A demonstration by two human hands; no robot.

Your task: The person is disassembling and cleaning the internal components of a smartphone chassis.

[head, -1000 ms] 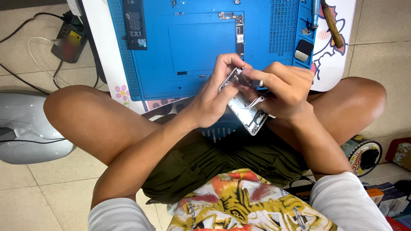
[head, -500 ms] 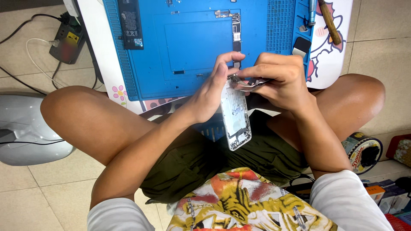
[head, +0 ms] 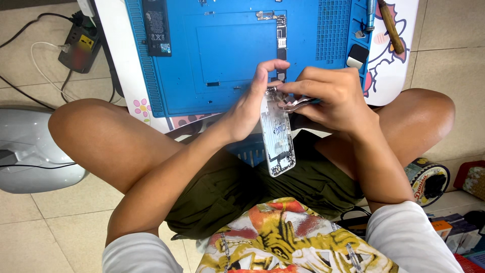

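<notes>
My left hand (head: 251, 106) grips an opened silver phone housing (head: 277, 137) by its upper end, so that it hangs nearly upright over my lap. My right hand (head: 333, 96) pinches a small thin metal part (head: 294, 103) at the housing's top edge. Both hands hover just in front of a blue repair mat (head: 222, 50) that lies on a white board (head: 391, 71) across my knees. On the mat are a black phone battery (head: 156, 28) at the upper left and a narrow circuit board strip (head: 281, 35) near the middle.
A wooden-handled tool (head: 391, 25) and a blue pen-like tool (head: 370, 12) lie at the mat's right edge. A power strip with cables (head: 78, 45) sits on the tiled floor at left, above a grey rounded appliance (head: 35, 151). A round tin (head: 429, 182) and boxes are at right.
The phone housing has swung from a slanted, flatter hold to hanging nearly upright. My right hand has shifted to its top end, pinching a small metal piece there.
</notes>
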